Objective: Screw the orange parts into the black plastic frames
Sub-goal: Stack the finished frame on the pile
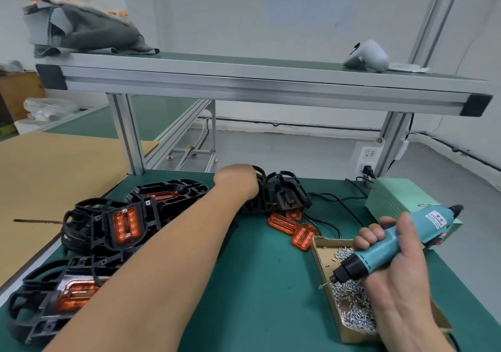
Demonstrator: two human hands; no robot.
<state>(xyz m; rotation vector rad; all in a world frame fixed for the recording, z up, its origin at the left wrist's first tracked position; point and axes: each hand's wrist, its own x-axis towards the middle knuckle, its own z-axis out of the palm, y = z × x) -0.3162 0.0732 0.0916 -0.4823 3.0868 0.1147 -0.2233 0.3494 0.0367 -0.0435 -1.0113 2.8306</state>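
Looking into the open cardboard box (323, 266) at the right front of the green mat (257, 284), we see a heap of small silver screws (352, 308) filling its near part, with a few strays toward the far end. Our right hand (398, 278) holds a teal electric screwdriver (385, 246) just above that box. The fingers are curled round the barrel and the thumb lies along it. Its black nose points down and left over the screws.

Our left hand (238, 180) reaches across to the far middle of the mat, where it meets a bare-looking black plastic frame (287, 191). The fingers are hidden behind the back of the hand and the frame, so we cannot tell how they are set.

Just in front of that frame, between it and the box, lie 3 loose orange parts (282, 222). They are ribbed, translucent, rounded rectangles. 2 of them touch each other and 1 is tucked partly under the frame's edge.

On the left side of the mat, 3 fitted frames (95, 229) are piled against one another, each with an orange part seated in its centre. The middle one stands tilted toward us and shows 2 silver screw heads, 1 at each end of its orange piece.

A mint-green power box (393, 197) sits behind the right hand.
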